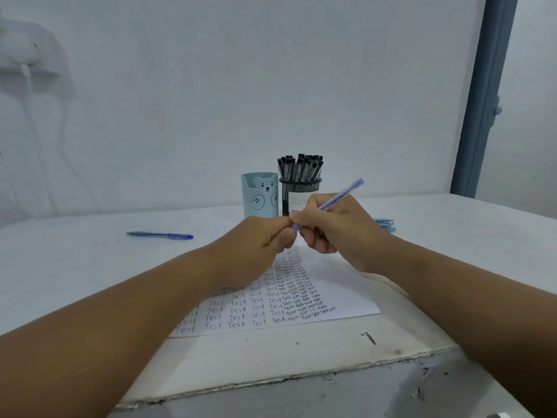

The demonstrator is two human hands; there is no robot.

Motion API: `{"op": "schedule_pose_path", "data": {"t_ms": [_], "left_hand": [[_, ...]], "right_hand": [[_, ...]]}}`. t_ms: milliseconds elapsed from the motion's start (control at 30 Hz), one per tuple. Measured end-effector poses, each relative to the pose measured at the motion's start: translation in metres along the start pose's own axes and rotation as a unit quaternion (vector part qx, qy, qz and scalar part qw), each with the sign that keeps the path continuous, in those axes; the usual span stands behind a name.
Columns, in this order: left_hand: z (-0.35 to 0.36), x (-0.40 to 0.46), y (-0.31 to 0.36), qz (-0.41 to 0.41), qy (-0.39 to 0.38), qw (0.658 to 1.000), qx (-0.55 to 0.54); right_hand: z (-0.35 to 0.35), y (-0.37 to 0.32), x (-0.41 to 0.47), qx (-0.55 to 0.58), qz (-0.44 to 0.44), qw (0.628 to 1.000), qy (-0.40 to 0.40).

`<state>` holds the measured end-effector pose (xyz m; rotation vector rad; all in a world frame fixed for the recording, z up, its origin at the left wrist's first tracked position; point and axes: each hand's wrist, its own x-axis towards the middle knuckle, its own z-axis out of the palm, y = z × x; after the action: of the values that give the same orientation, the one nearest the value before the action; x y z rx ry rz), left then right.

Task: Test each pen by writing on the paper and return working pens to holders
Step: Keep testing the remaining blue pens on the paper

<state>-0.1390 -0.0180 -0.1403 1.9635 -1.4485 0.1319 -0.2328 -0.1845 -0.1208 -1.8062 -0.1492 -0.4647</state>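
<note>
At the centre of the frame both hands meet above the paper [316, 297]. The right hand [334, 224] has its fingers curled round a blue pen [337, 197], whose far end slants toward the upper right. The left hand [259, 239] has its fingers curled, pinching the pen's near end. Behind them stand a bear-faced holder [259, 196] and a mesh holder [300, 191] full of black pens [300, 167]. Another blue pen [159, 235] lies at left on the table [75, 267].
</note>
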Motion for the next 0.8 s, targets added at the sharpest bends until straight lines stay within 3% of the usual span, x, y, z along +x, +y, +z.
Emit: {"op": "schedule_pose_path", "data": {"t_ms": [300,533,700,800], "left_hand": [[0.000,0.012,0.005,0.063,0.037,0.997,-0.019],[-0.005,0.012,0.006,0.056,0.035,0.997,-0.050],[-0.024,-0.006,-0.018,-0.036,0.009,0.999,0.000],[-0.034,-0.013,-0.038,-0.094,0.024,0.995,0.015]], "right_hand": [[-0.003,-0.018,-0.003,-0.003,-0.036,0.998,0.047],[0.000,-0.022,0.003,-0.002,-0.056,0.998,0.033],[-0.027,-0.038,0.007,0.089,-0.078,0.985,0.122],[-0.042,-0.043,-0.005,0.040,-0.049,0.993,0.100]]}}
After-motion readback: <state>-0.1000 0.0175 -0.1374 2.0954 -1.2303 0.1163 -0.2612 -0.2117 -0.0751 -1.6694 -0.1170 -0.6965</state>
